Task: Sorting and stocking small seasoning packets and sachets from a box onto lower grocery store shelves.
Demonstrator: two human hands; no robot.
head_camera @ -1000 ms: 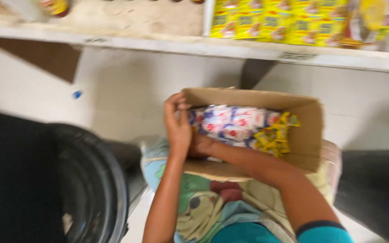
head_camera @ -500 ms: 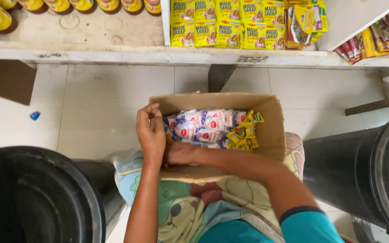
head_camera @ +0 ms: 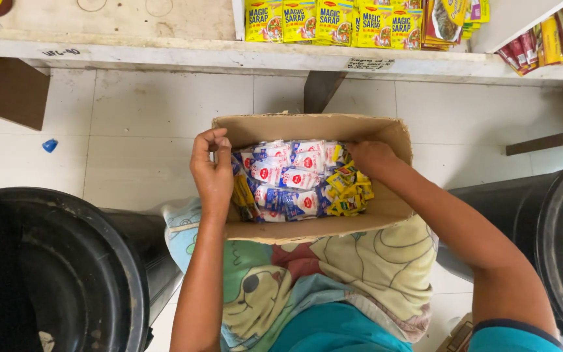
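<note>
bright even indoor light, soft shadows, sharp focus

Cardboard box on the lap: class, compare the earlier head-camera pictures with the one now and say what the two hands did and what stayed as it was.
The right hand moved from the left side of the sachets, beside the left hand, across to the far right corner of the cardboard box. The left hand stayed on the box's left wall. The white and yellow sachets remain inside and the box stays on the lap.
</note>
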